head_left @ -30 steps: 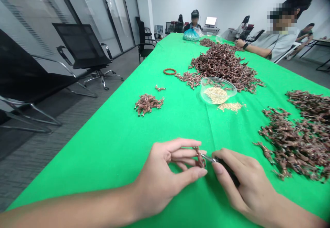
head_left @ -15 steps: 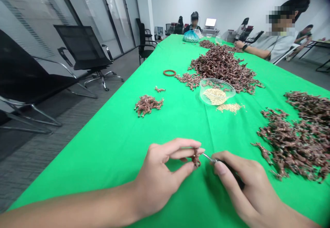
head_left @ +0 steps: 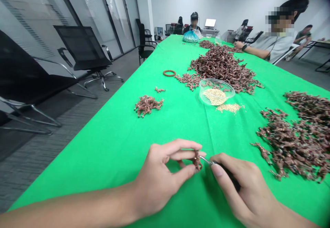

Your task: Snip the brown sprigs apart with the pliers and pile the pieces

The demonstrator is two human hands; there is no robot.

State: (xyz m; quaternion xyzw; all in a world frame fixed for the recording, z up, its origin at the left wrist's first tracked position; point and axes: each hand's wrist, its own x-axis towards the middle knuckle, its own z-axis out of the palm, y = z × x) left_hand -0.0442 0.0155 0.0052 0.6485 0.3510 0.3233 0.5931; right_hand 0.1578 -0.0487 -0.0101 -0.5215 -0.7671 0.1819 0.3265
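My left hand (head_left: 165, 174) pinches a small brown figurine (head_left: 198, 161), shaped like an animal, between thumb and fingertips just above the green cloth. In my right hand (head_left: 239, 186) is a tool with a black handle and a thin metal shaft (head_left: 205, 160). The shaft's tip meets the figurine's right side; I cannot make out the tip itself. Left of centre lies a small heap of like figurines (head_left: 148, 106), with one loose figurine (head_left: 159, 89) behind it. A larger heap of figurines (head_left: 294, 142) spreads to the right of my right hand.
A clear plastic bowl (head_left: 216, 99) holds pale gold grains, and more grains (head_left: 229, 108) lie beside it. Behind rises a big figurine pile (head_left: 221, 66). A brown ring (head_left: 169, 73) and a blue bag (head_left: 190, 37) sit farther off. A co-worker (head_left: 278, 42) sits at the right edge.
My right hand and the tool have shifted slightly left, bringing the shaft closer against the figurine. The figurine has turned or shifted a little in my left fingers.
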